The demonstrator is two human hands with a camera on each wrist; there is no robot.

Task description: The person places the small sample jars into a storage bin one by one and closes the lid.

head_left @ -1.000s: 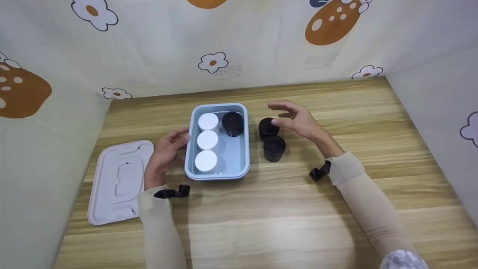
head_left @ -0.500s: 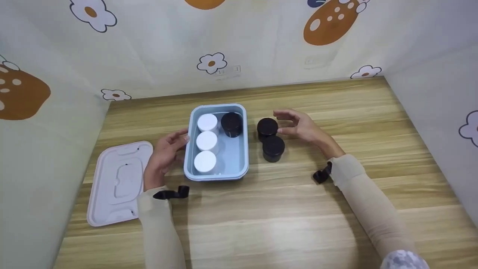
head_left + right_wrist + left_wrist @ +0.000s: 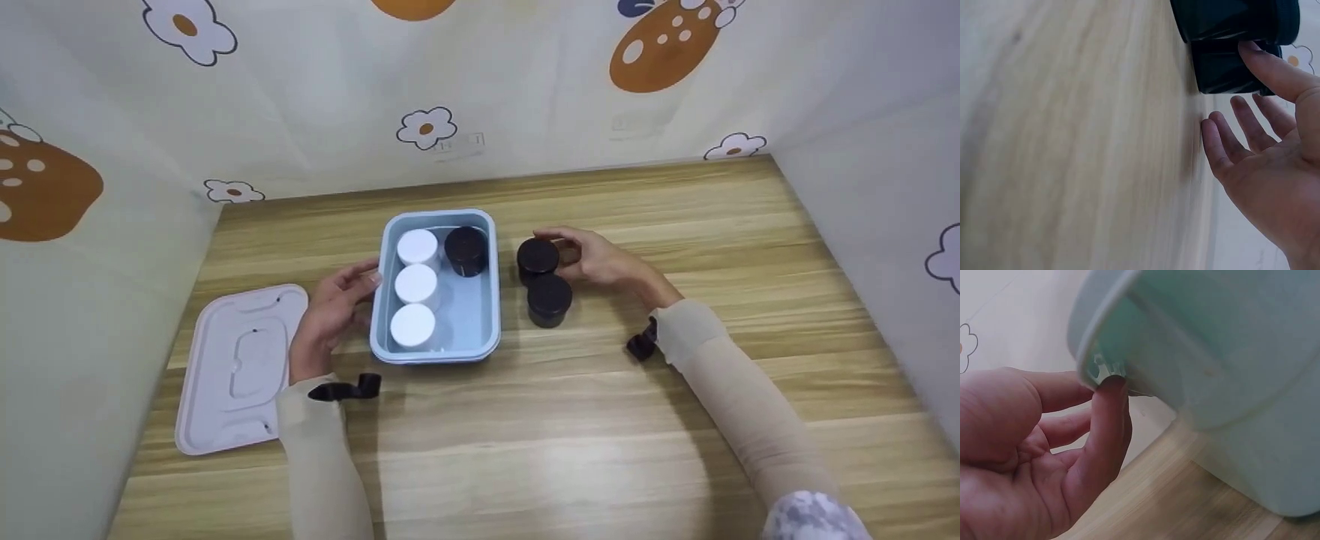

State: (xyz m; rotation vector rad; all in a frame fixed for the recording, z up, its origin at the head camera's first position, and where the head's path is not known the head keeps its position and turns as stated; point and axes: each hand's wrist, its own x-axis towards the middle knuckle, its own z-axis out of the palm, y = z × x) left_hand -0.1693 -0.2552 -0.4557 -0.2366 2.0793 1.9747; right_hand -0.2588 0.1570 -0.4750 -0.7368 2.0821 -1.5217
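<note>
A light blue plastic box (image 3: 466, 319) stands on the table in the head view. Three white-lidded jars (image 3: 416, 285) line its left side, and one black jar (image 3: 466, 249) sits at its far right. My left hand (image 3: 334, 307) pinches the box's left rim between thumb and finger, as the left wrist view shows. Right of the box, a far black jar (image 3: 537, 256) and a near black jar (image 3: 550, 296) stand close together. My right hand (image 3: 596, 259) reaches around the far jar with fingers spread behind it. Its thumb is at the jar's side, partly hidden by the near jar.
A pale lid (image 3: 232, 375) lies flat on the wooden table (image 3: 525, 450), left of the box and beside the left forearm. A patterned curtain wall (image 3: 540, 112) rises behind the table, with walls at both sides.
My right hand has drawn back slightly from over the far black jar, lowered, and come in around its right and back sides. The left hand stays on the box rim.
</note>
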